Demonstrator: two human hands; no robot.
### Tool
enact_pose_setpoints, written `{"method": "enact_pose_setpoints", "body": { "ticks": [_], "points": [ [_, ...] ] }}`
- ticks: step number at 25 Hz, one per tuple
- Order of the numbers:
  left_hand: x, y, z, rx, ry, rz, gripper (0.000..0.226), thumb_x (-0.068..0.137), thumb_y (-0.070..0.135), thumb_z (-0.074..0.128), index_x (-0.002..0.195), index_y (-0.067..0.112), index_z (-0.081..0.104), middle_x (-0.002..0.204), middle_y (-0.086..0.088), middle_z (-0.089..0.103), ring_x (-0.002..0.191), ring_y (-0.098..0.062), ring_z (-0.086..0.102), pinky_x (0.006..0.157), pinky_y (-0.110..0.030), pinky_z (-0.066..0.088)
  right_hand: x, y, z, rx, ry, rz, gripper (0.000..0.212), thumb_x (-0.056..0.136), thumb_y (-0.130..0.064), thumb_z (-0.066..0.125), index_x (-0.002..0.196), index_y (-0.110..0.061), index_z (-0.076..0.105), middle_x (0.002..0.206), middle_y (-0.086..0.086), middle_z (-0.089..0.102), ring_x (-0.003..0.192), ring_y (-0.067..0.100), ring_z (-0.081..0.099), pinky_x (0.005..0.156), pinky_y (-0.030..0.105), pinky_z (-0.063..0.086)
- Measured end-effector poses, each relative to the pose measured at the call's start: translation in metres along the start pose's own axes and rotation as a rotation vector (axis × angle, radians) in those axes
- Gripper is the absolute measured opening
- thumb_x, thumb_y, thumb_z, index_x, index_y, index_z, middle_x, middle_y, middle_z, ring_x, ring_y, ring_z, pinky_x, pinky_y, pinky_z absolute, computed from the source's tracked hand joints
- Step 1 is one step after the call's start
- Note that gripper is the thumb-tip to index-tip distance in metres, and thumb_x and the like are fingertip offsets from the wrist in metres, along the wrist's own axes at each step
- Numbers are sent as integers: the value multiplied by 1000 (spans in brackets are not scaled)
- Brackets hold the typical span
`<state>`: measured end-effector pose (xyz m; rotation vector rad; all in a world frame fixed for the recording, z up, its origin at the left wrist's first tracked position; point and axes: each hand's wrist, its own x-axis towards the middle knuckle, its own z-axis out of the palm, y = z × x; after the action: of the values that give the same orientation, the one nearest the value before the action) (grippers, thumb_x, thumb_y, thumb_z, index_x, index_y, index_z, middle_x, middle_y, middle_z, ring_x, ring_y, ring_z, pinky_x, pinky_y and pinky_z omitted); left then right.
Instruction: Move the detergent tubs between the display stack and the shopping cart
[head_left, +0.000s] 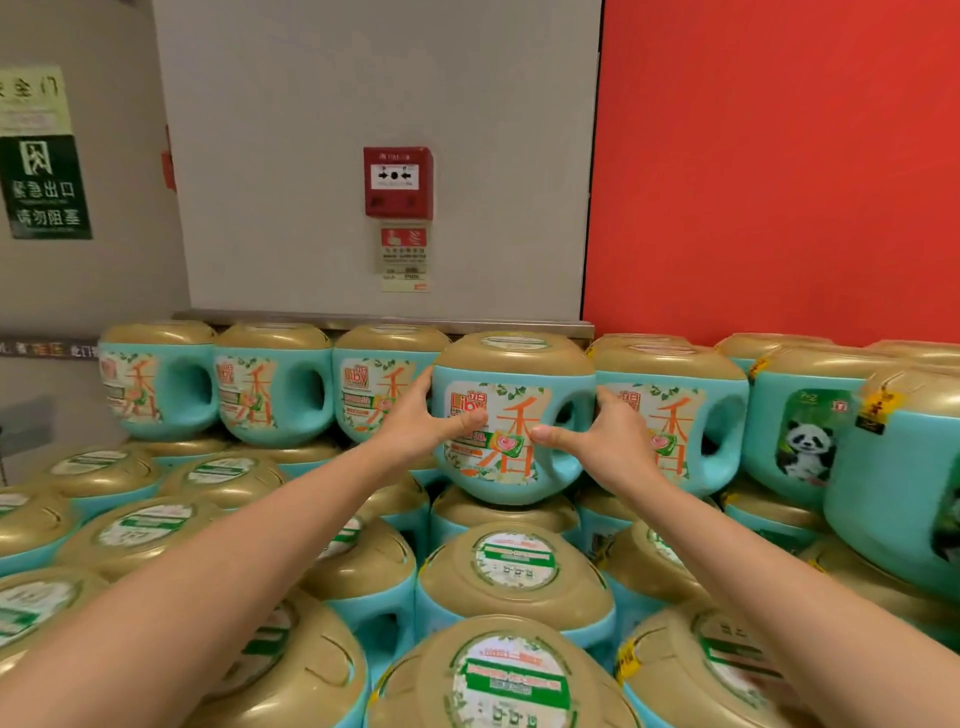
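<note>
A teal detergent tub (511, 395) with a gold lid and an orange-lettered label sits in the top row of the display stack (270, 389), against the wall. My left hand (421, 421) grips its left side, thumb across the label. On the tub's right side, by the handle hole, my right hand (602, 436) holds it with the thumb pointing left over the front. Both arms reach forward over the lower tubs. No shopping cart is in view.
Several more teal tubs fill the top row (670, 415) and lower tiers (514, 577). Tubs with panda labels (810, 441) stand at right. Behind are a grey wall with a red fire alarm box (397, 182), a red wall (779, 156) and a green exit sign (47, 187).
</note>
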<state>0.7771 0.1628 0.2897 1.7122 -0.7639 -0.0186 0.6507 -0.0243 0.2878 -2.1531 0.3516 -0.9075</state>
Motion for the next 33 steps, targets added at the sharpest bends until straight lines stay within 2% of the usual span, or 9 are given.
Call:
{"method": "enact_pose_setpoints", "body": {
  "ticks": [2,8,12,15,17,19,26,29,33],
  "points": [
    [3,-7,0,7,-17,-9,76,47,56,79,116,39,51,105,22,63,102,-4,60,85,-32,54,-2,4,6,-63,26,3,73,60,-54,83,115,-12,58,112,2,66,104,22,61,86,38,51],
    [4,-10,0,3,-11,5,84,44,56,80,120,41,48,100,29,60,92,9,56,68,-15,49,-2,7,5,-208,32,-15,78,61,-66,76,117,-16,55,117,4,50,108,22,50,88,36,45],
    [2,-11,2,10,1,-4,94,47,54,79,132,34,44,103,26,57,95,7,54,68,-14,45,6,6,-26,-243,115,-112,60,77,-54,71,121,-15,56,100,0,60,96,22,57,85,42,48],
    [-1,-10,8,-48,46,-24,105,54,45,84,144,29,32,127,9,55,114,-12,54,88,-28,47,26,16,-69,-403,335,-193,64,80,-51,68,130,-15,52,129,13,51,124,31,42,103,47,34],
    [-4,-5,16,-53,103,-6,118,55,42,87,150,34,17,145,2,41,123,-16,45,100,-37,40,35,24,-85,-494,253,-108,82,73,-60,70,140,-23,42,143,12,39,135,31,28,109,48,24],
    [-7,-1,24,11,117,36,129,48,49,89,149,44,8,154,1,28,135,-19,36,110,-46,34,38,34,-86,-568,163,-91,89,67,-62,74,140,-27,40,145,8,38,136,31,26,110,49,22],
    [-5,2,29,132,197,75,126,49,45,92,148,41,14,150,-1,34,135,-24,38,108,-54,38,51,47,-103,-341,82,-137,72,59,-30,90,120,-22,53,116,-4,49,119,26,45,100,43,41],
    [-7,1,29,137,210,73,125,47,47,92,146,43,16,148,0,38,134,-23,40,108,-51,39,52,51,-109,-172,27,-97,70,61,-19,90,120,-24,53,121,-1,52,116,23,52,97,49,47],
    [-8,1,28,159,192,68,129,43,57,87,147,44,12,148,0,37,133,-23,40,106,-48,38,50,52,-109,-153,25,-114,73,62,-19,89,125,-23,52,127,-1,53,118,23,52,99,47,47]
  ]
}}
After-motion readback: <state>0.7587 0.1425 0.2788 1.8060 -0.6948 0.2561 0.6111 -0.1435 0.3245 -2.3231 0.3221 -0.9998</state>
